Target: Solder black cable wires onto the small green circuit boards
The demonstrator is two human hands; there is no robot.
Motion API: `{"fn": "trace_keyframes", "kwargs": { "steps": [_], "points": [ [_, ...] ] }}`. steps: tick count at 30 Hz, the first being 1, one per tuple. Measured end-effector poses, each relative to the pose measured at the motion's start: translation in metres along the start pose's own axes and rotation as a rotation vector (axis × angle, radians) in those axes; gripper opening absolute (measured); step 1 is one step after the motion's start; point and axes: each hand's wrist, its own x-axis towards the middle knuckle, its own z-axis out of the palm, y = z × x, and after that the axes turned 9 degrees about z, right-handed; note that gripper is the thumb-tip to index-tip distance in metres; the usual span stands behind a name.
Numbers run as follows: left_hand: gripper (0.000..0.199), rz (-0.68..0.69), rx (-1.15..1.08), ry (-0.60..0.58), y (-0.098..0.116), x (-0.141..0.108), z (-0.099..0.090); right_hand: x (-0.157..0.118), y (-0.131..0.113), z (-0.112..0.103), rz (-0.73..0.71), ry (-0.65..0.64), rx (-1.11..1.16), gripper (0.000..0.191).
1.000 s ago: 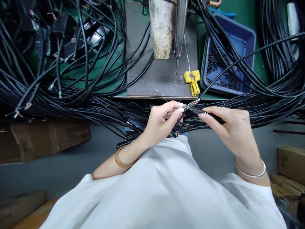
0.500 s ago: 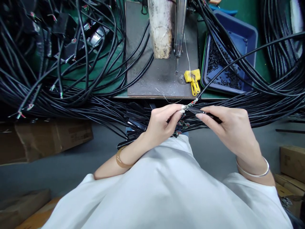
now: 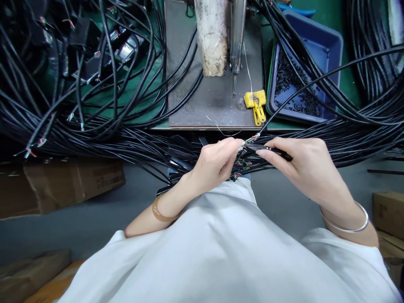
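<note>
Near the bench's front edge, my left hand [image 3: 219,159] pinches a small green circuit board [image 3: 249,141] at the end of a black cable [image 3: 285,102]. Red and pale wires join the board to that cable. My right hand [image 3: 301,166] is closed around black tweezers [image 3: 277,152]. Their tips point left and reach the board beside my left fingertips; whether they grip a wire is too small to tell. Below, several more wired circuit boards [image 3: 241,164] hang by my lap.
A soldering iron tip [image 3: 235,84] points down over a grey plate [image 3: 186,105]. Beside it sits a yellow clip [image 3: 259,110] with solder wire. A blue tray [image 3: 334,80] holds short black tubes. Black cable bundles [image 3: 132,136] line the bench edge; cardboard boxes [image 3: 75,181] stand below.
My left fingers have closed further over the board, with the hand turned slightly. The right wrist has shifted a little outward, and the tweezers have moved slightly left.
</note>
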Motion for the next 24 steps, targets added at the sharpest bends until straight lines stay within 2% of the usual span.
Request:
{"fn": "trace_keyframes", "kwargs": {
  "steps": [3,6,13,24],
  "points": [
    [0.02,-0.045,-0.078,0.02,0.001,0.002,-0.002,-0.001,-0.002,0.001,-0.004,0.02,-0.012,0.031],
    [0.013,-0.158,-0.213,0.024,0.002,0.005,-0.007,0.001,-0.003,-0.001,-0.009,-0.009,0.055,0.031],
    [0.017,-0.436,-0.587,-0.056,0.003,0.01,-0.016,0.016,0.006,-0.011,0.006,-0.232,0.288,0.038],
    [0.021,-0.456,-0.61,-0.059,0.004,0.008,-0.017,0.021,0.006,-0.014,0.028,-0.29,0.238,0.045]
  ]
}}
